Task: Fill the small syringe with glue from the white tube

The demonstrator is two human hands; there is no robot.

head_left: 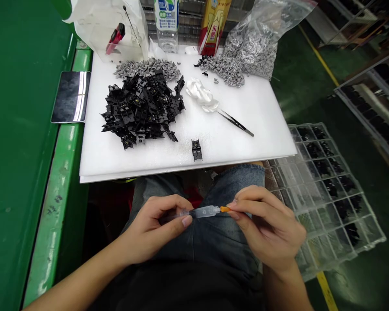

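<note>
Left hand [151, 229] is pinching the barrel of a clear dispensing syringe [201, 212] running left to right, while the right hand [266, 224] is pinching near its orange tip [225, 209].

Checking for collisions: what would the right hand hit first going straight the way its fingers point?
The right hand would likely meet the orange tip of the clear plastic syringe first, at its fingertips.

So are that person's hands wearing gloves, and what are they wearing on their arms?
No gloves: the left hand and right hand are bare, with no rings or watch showing. The forearms have no sleeves in view. Below them are a dark top and blue denim.
</note>
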